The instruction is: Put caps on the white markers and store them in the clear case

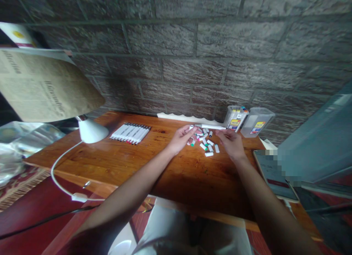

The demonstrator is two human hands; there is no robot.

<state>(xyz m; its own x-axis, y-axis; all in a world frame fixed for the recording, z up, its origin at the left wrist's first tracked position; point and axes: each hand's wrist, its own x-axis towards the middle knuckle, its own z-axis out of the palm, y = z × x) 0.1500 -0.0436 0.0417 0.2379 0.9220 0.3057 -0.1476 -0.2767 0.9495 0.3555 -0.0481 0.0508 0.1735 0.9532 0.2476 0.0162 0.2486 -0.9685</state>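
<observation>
My left hand (182, 139) is closed, its thumb and fingers around what looks like a slim white marker (211, 127) with a grey part, pointing right. On the wooden desk (176, 174), below and between my hands, lies a loose pile of short white marker caps (210, 148), some with green, pink or dark ends. My right hand (231, 142) is just right of the pile, thumb and fingertips pinched together. Whatever sits between those fingertips is too small to make out. Farther left, several white markers (130, 133) with dark ends lie side by side in a neat row.
Two clear plastic cases stand against the brick wall, one with markers (235, 118) and one see-through case (257, 122). A white scalloped strip (187, 117) runs along the wall. A lamp (92, 130) stands left, its cord hanging over the edge. A tablet-like device (275, 178) lies right.
</observation>
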